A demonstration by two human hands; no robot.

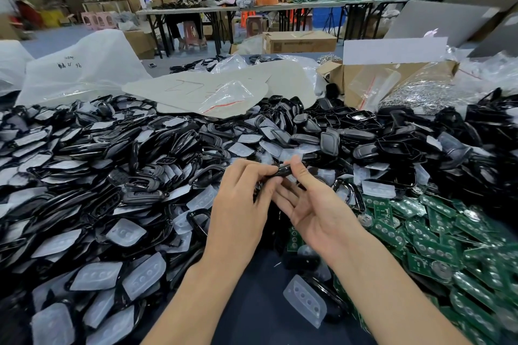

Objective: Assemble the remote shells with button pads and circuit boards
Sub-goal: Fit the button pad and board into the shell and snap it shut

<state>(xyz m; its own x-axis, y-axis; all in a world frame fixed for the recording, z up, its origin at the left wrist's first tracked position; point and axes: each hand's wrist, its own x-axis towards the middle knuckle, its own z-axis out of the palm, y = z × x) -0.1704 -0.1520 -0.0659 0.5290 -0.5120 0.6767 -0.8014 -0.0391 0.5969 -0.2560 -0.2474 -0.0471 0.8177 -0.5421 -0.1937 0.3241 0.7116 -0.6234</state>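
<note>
Remote shell (283, 170) pinched between left hand (241, 199) and right hand (316, 213).

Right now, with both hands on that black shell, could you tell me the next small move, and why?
Probably pinch the black shell with the left hand alone and lower the right hand to the circuit boards beside it; the shell shows edge-on, so any seated pad is hidden.

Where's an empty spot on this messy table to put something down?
Only the dark tabletop between the forearms, bordered by the button pads left and circuit boards right. Everywhere else is heaped with black shells.
</note>
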